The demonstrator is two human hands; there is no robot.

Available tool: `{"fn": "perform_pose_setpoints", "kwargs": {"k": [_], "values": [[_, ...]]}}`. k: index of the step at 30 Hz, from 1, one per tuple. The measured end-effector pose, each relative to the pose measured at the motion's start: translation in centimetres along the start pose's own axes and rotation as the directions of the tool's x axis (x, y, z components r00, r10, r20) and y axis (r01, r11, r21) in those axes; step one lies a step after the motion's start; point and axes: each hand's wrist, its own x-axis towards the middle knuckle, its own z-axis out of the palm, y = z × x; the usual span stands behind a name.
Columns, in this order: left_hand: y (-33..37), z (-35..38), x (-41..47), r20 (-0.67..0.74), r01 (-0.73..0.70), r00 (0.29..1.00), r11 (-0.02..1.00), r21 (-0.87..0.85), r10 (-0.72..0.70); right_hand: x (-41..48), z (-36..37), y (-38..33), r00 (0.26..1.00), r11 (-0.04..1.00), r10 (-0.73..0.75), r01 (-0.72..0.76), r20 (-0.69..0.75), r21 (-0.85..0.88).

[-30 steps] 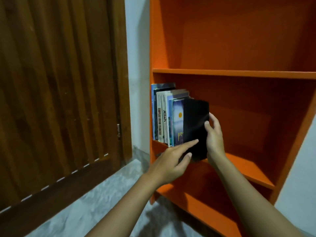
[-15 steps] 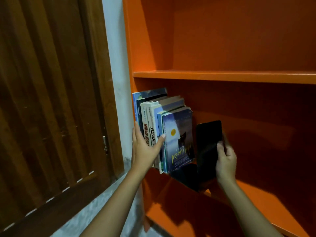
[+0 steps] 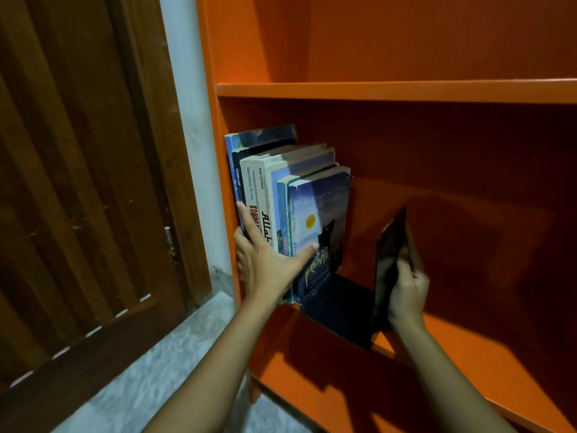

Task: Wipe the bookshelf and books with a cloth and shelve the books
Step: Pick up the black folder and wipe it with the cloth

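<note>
An orange bookshelf (image 3: 390, 92) fills the right of the view. Several books (image 3: 281, 195) stand upright at the left end of its middle shelf; the outermost has a blue cover (image 3: 321, 220) with a yellow sun. My left hand (image 3: 268, 260) lies flat against the spines and front edges, fingers spread, pressing on the row. My right hand (image 3: 407, 289) grips the upright plate of a black L-shaped bookend (image 3: 388, 254), which stands apart from the books to their right. The bookend's flat base (image 3: 340, 307) reaches toward and under the blue book.
A dark brown wooden door (image 3: 87, 189) stands to the left, with a strip of white wall (image 3: 190, 126) between it and the shelf. Grey mottled floor (image 3: 150, 370) lies below. The shelf above and the one below hold nothing that I can see.
The bookend, earlier tight against the books, now stands farther right, pulled away by my right hand. My left hand went from the bookend to the spines and spread wider.
</note>
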Motion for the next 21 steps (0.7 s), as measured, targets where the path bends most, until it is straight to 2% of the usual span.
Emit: {"fn": "perform_pose_setpoints", "kwargs": {"k": [5,12,14,19,21], "values": [[0.7,-0.5,1.5,-0.008,0.022,1.0,1.0,-0.018,-0.022,0.1,-0.3,0.1,0.999,0.997,0.049,-0.05,0.004,0.055],[1.8,-1.3,2.9,0.015,0.005,1.0,0.999,-0.051,-0.004,-0.8,4.4,0.5,0.992,0.992,-0.127,0.127,-0.001,0.023],[1.4,-1.7,2.4,0.021,-0.025,0.999,0.997,-0.074,0.027,-0.7,6.4,1.4,0.989,0.989,-0.145,0.145,-0.007,0.03],[-1.3,-3.3,1.1,0.115,-0.164,0.976,0.973,-0.161,0.183,1.0,9.5,4.0,0.998,0.997,-0.054,0.056,-0.046,0.045],[-1.9,-3.4,1.0,0.136,-0.193,0.965,0.96,-0.205,0.223,0.9,10.3,4.0,0.996,0.997,-0.075,0.076,-0.048,0.02]]}}
